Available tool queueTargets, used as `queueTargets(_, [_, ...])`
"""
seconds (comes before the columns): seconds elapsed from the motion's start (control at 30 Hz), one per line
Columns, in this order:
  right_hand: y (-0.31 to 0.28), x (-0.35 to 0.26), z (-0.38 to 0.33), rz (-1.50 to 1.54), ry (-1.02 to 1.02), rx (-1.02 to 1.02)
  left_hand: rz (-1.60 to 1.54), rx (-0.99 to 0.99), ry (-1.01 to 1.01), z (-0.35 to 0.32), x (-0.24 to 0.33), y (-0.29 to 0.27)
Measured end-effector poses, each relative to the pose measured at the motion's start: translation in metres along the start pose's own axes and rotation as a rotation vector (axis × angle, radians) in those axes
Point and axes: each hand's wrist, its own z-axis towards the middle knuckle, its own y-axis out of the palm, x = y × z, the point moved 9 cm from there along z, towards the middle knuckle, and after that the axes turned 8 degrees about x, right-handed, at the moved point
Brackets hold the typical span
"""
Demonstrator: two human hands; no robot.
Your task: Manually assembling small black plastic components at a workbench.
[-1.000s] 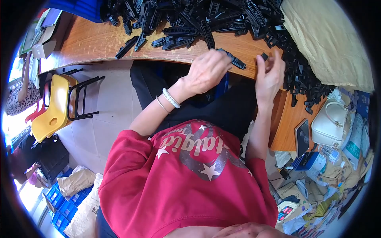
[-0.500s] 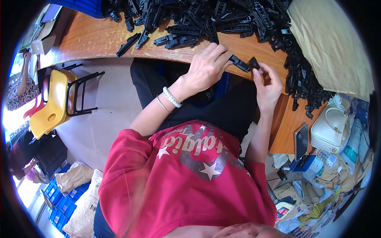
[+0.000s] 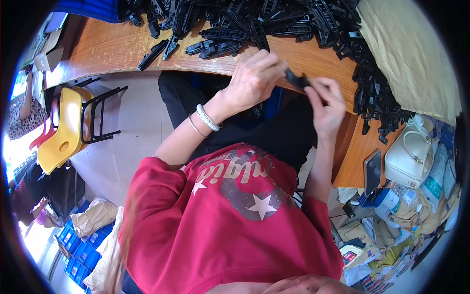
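Note:
My left hand [image 3: 253, 82], with a white bracelet at the wrist, is closed on one end of a long black plastic part [image 3: 293, 79] above the table's near edge. My right hand [image 3: 327, 104] pinches a small black piece at the part's other end. The two pieces meet or overlap between my hands, and motion blur hides how they fit. Beyond my left hand, several black plastic parts [image 3: 215, 48] lie on the wooden table [image 3: 107, 46].
A heap of black ladder-like parts [image 3: 274, 24] covers the far table; smaller black pieces [image 3: 374, 95] pile up at right beside brown paper [image 3: 411, 54]. A phone [image 3: 372, 172] and white handbag [image 3: 410, 157] are at right. A yellow chair [image 3: 68, 127] stands at left.
My right hand has brought its small piece leftward against the end of the long part, where a gap showed before. My left hand has barely moved.

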Motion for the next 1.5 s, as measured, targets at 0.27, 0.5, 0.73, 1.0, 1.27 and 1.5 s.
queueTargets(0.27, [0.008,0.0,-0.003,-0.086,-0.006,0.017,-0.025,0.011,-0.038,-0.001,-0.002,0.0])
queueTargets(0.5, [-0.007,0.01,-0.01,0.027,0.17,0.086,0.019,0.065,-0.036,-0.001,-0.002,0.001])
queueTargets(0.73, [-0.007,0.017,-0.004,-0.007,0.184,0.013,0.007,0.027,-0.009,-0.001,-0.001,0.004])
queueTargets(1.0, [0.011,-0.004,0.005,-0.004,0.04,0.007,-0.024,0.025,0.018,0.0,0.004,0.004])
queueTargets(1.27, [0.023,-0.01,-0.038,0.192,0.191,-0.301,0.187,-0.05,0.127,0.007,0.007,-0.029])
queueTargets(1.5, [-0.012,0.011,0.021,-0.006,0.114,0.111,0.719,-0.344,0.336,0.015,0.004,0.007])
